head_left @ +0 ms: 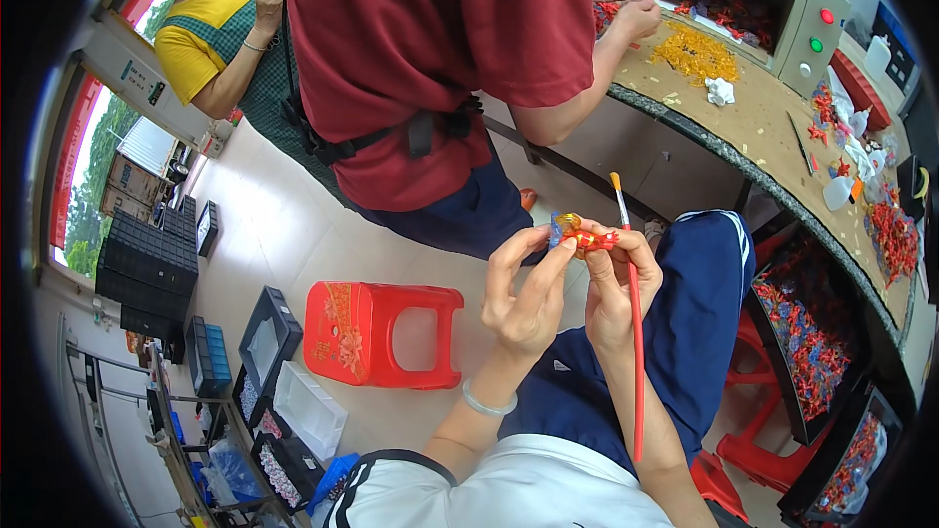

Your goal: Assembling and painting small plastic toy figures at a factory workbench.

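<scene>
Head view, far left: tall stack of black plastic crates [147, 264] near the doorway.
Apron: co-worker in yellow shirt and green checked apron [284, 112], standing, arm bent up.
Floor trays: shallow black plastic tray [284, 330], with a white rectangular tray [310, 409] just beside it.
Stool: red plastic stool with floral print [337, 332], on pale floor tiles.
Dark red shirt: second co-worker [440, 68], back to camera, both hands over the bench; finger detail unclear.
Left hand: left hand [525, 284], thumb and forefinger pinching the blue end; pale bangle [486, 404] on wrist.
Figurine: small glossy red, gold and blue figurine [590, 240], raised between both hands, above the lap.
Right hand: right hand [623, 298], thumb and fingertips pinching the red end.
Brush: slim red-handled paintbrush [637, 372], lodged in right hand, yellowish bristles up.
Bench: brown-topped workbench [773, 108], bearing a loose heap of small yellow pieces [696, 54].
Machine: grey metal housing [814, 34] behind, red and green buttons.
Lower right: black tray [780, 372] filled with red and blue pieces.
</scene>
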